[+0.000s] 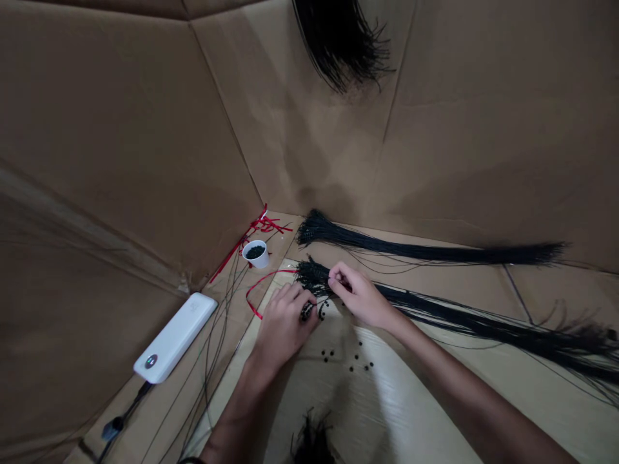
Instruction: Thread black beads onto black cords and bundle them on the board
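Note:
A long bundle of thin black cords [425, 308] lies across the pale work surface, its thick knotted end [311, 270] to the left. My right hand [360, 295] is closed in a pinch on a black cord just right of that end. Below the knotted end, my left hand [289, 316] has its fingers curled around dark, bead-like cord ends; exactly what sits between the fingertips is partly hidden. Several small black beads [352, 368] are scattered on the surface below my hands. A red ribbon [249, 298] loops out beside my left hand.
A white cup [256, 255] of small dark pieces stands behind my left hand, near red ribbon scraps [268, 223]. A second black cord bundle [425, 246] lies along the cardboard wall [435, 129]. Another bundle [343, 38] hangs above. A white power bank [176, 338] lies left.

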The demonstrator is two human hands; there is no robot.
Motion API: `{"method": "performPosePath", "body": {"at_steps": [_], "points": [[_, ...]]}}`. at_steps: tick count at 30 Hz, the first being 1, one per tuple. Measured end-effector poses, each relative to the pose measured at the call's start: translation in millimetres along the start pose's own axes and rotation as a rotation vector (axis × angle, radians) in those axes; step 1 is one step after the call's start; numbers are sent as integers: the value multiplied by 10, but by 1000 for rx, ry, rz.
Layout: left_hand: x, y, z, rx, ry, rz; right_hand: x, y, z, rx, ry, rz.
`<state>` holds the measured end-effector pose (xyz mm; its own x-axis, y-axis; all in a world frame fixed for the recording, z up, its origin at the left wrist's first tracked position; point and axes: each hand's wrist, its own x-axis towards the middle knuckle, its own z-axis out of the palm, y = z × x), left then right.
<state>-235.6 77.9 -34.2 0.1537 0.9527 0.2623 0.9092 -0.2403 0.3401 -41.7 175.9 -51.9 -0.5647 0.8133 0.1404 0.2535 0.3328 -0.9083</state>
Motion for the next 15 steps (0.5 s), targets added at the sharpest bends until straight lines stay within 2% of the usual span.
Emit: {"method": "performPosePath", "body": {"at_steps": [6,11,15], "points": [[31,13,52,-13,52,-37,7,-21,-2,-42,-77,-39],[49,71,-24,9,155,29,18,-38,-1,-162,-16,-156],[62,80,-33,17,240,29,7,-63,-6,-156,-109,-163]]}}
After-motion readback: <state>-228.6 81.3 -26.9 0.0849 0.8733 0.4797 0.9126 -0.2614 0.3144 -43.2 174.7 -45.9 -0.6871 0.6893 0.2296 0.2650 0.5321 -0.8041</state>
